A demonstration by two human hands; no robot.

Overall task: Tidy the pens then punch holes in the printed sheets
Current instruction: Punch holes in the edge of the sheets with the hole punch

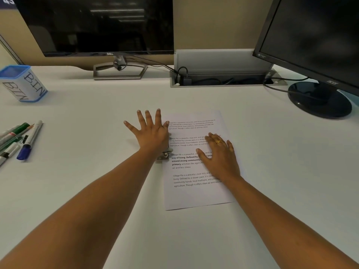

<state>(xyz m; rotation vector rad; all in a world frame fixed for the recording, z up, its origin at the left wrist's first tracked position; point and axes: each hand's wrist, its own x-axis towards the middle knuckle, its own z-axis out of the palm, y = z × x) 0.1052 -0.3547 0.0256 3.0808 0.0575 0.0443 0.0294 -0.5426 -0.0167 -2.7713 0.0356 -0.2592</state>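
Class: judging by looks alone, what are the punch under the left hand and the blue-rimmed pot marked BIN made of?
Punch: probably bare metal; grey, dull sheen, mostly hidden by the left hand. Pot: seemingly plastic with a matte white label; glossy blue moulded rim.

A white desk (252, 152) carries two dark monitors (101, 26) before a beige partition wall (213, 22)

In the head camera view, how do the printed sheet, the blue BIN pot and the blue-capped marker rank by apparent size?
Largest to smallest as seen:
1. Printed sheet
2. BIN pot
3. Blue-capped marker
The pot stands farther from the camera, so its true size against the others is unsure.
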